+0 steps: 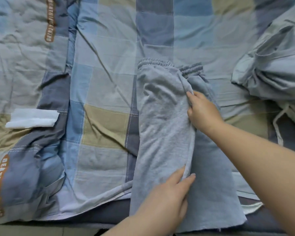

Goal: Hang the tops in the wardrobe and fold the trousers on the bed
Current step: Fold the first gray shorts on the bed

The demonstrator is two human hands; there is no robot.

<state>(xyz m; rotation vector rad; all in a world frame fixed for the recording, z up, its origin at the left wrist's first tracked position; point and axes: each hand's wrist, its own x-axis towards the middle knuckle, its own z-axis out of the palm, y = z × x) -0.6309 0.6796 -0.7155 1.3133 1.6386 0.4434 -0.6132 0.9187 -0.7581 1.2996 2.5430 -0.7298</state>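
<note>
Grey-blue trousers (163, 126) lie lengthwise on the checked bed (106, 92), waistband away from me, one leg laid over the other. My right hand (203, 113) pinches the fabric edge of the upper leg near the crotch, below the elastic waistband (170, 64). My left hand (167, 196) rests on the lower part of the legs, fingers straight along the folded edge, pressing it flat. The hem (211, 225) hangs at the bed's near edge.
A crumpled pale grey-green garment with a drawstring (276, 75) lies at the right. A rumpled checked quilt with orange lettering (29, 92) covers the left, and a white folded cloth (32, 118) sits on it. The floor shows along the bottom edge.
</note>
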